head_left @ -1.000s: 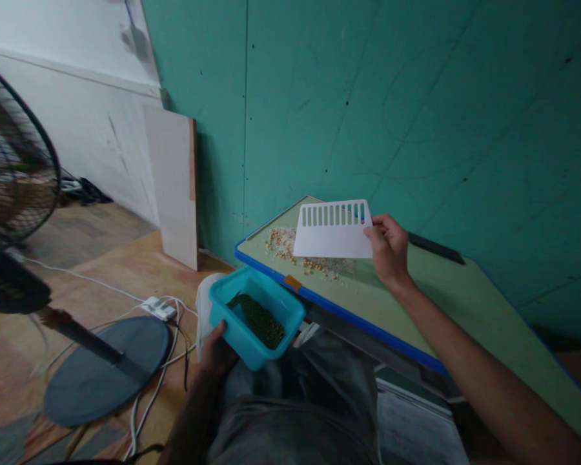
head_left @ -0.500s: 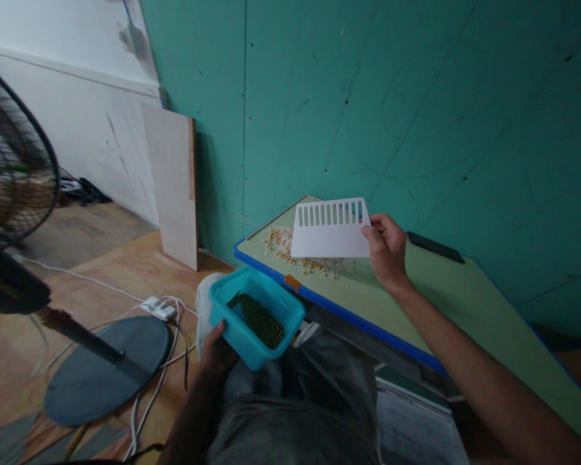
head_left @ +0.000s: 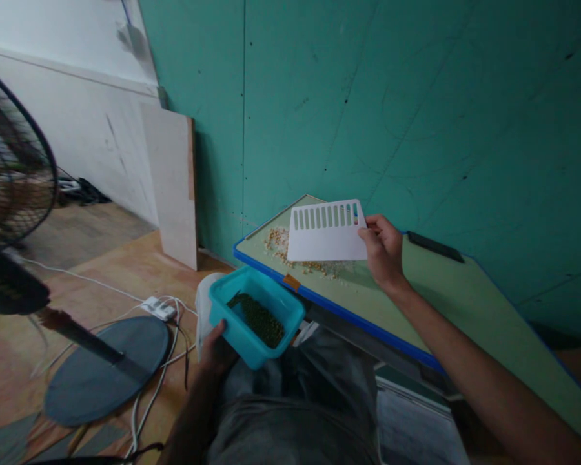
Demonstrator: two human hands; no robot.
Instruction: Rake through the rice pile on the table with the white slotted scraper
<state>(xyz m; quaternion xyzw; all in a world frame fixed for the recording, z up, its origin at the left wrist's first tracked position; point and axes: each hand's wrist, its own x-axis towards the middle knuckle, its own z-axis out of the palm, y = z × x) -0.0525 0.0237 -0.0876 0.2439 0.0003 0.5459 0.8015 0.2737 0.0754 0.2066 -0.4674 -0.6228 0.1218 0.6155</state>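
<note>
The right hand [head_left: 383, 253] is over the bench [head_left: 445, 290], its grip closed on the right edge of a slotted white sheet [head_left: 326, 236], thumb on the near face and fingers curled behind. The sheet stands almost upright on the bench's far left corner, with 1 row of narrow slots along its upper edge. Its lower edge sits at a scatter of pale grains [head_left: 277, 240] that lies on the bench top; whether the edge touches the top cannot be told.

The left hand [head_left: 216, 352] is below the bench's near edge and left of it, its grip wrapped under and around the near end of a teal plastic tub [head_left: 244, 339]. The tub is tilted a little and its far rim is just beside the bench's blue edge strip [head_left: 348, 314], close to an orange tab [head_left: 292, 282] on that strip. A layer of small green beans [head_left: 260, 321] covers the tub's floor.

A flat black object [head_left: 434, 247] lies at the back of the bench, against the green wall [head_left: 416, 116]. Left of the bench a pale board [head_left: 172, 187] leans on that wall. On the floor further left of the bench stand a fan [head_left: 10, 194] with its round base [head_left: 106, 368], and a white power strip [head_left: 159, 309] with cables.
</note>
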